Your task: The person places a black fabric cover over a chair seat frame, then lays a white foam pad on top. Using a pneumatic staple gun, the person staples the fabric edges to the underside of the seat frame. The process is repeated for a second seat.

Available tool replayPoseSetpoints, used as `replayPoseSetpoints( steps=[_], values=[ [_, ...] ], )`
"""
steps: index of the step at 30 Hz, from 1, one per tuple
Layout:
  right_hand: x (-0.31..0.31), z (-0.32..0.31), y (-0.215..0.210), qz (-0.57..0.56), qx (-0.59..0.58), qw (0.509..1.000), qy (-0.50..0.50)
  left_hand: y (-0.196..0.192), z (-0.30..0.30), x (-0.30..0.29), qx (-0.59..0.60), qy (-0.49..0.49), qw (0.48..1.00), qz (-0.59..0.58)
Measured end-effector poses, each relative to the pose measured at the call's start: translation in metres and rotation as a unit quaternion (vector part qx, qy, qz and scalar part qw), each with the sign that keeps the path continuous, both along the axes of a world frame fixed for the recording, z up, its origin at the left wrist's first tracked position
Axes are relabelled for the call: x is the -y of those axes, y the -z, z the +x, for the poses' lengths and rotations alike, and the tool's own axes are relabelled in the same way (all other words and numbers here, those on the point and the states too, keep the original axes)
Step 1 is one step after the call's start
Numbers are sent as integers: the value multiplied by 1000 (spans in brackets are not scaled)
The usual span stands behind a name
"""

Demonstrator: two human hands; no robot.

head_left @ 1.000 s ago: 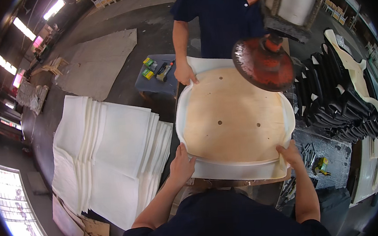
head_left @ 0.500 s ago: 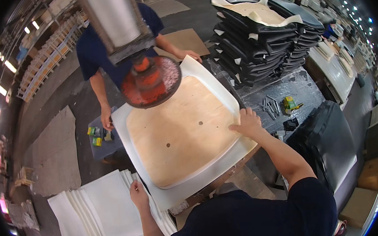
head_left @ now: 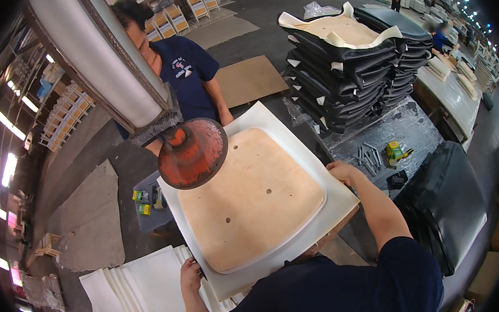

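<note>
A tall stack of black seat covers point(head_left: 359, 59) stands near loose staples point(head_left: 370, 157), probably, and a small green-yellow box point(head_left: 395, 150).

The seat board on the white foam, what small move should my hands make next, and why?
Probably nudge the wooden seat board toward your left hand to centre it. The white foam sheet shows a wider margin along that near-left edge than at the far side, where the red press disc overlaps the board's corner. Your right hand rests on the foam's right edge.
</note>
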State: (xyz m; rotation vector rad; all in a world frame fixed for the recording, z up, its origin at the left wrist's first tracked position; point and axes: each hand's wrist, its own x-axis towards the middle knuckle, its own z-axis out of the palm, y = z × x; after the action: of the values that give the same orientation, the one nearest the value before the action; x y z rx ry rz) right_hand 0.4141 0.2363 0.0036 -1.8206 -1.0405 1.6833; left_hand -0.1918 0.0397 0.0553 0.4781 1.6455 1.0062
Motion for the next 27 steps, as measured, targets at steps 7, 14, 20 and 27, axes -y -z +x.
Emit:
replayPoseSetpoints(
  steps=[7,14,20,27],
  values=[
    [-1,-11,2,95,228,968,-32,18,11,-8,-137,16,990,-18],
    [5,-29,-16,30,304,952,-34,41,18,-4,-210,-24,977,-5],
    [1,-18,-6,42,299,953,-35,54,27,-2,-206,-48,973,94],
    [4,-33,5,70,306,948,-57,51,22,7,-236,-54,961,135]
  ],
)
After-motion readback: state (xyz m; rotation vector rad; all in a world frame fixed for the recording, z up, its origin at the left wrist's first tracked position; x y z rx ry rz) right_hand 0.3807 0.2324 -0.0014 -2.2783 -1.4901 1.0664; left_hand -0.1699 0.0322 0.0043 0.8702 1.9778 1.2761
